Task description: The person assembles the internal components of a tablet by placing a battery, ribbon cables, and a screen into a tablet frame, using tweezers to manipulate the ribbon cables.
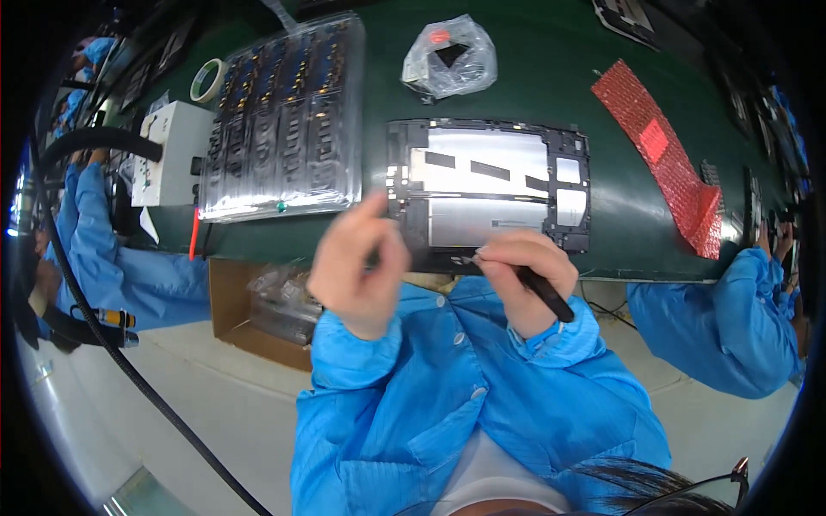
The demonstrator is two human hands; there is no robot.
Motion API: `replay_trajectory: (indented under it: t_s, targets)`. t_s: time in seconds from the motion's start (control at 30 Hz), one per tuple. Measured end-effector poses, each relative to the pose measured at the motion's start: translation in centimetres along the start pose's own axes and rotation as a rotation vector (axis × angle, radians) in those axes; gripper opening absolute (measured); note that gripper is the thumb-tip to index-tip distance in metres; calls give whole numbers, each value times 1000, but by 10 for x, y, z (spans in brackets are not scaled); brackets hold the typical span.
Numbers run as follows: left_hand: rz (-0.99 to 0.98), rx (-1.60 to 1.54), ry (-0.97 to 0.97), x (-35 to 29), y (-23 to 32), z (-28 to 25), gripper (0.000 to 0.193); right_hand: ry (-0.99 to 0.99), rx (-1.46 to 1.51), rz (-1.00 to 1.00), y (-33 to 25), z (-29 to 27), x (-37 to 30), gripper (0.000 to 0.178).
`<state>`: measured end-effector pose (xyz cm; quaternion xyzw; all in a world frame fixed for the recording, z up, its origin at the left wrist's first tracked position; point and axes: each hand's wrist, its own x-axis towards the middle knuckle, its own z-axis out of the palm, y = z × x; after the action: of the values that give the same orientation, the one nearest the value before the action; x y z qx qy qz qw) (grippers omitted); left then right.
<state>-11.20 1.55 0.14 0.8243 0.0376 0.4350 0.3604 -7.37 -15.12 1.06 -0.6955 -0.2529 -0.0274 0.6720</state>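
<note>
An opened tablet-like device [447, 225] lies on the green bench in front of me, with a black frame, silver plates and dark strips stuck across it. Over its near left corner hovers my left hand [360, 267], slightly blurred, index finger and thumb apart and nothing visible between them. At the device's near edge my right hand [532, 273] is closed around slim black tweezers [547, 297], whose dark back end sticks out toward my wrist. A small pale bit shows by the fingertips; what it is I cannot make out.
Left of the device stands a clear plastic tray [284, 129] of several small circuit parts, beside a white box [172, 155] with a thick black hose and a tape roll [207, 80]. Beyond lies a clear plastic bag [451, 58]; rightward, red bubble wrap [658, 146]. A cardboard box [232, 301] sits below the bench.
</note>
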Motion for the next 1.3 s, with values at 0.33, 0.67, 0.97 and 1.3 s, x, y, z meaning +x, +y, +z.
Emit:
replay_trajectory:
  t_s: [0.33, 0.67, 0.97, 1.3]
  targets:
    - [-1, 579, -76, 10, -80, -63, 13, -18, 12, 28, -1, -13, -4, 18]
    - [280, 759, -357, 15, -73, -86, 22, 52, -554, -107, -11, -69, 51, 14]
    - [33, 168, -572, 54, -3, 49, 20, -227, -1015, -480, 73, -51, 99, 19]
    - [116, -47, -538, 52, -44, 105, 37, -295, -1106, -539, 74, -44, 95, 21]
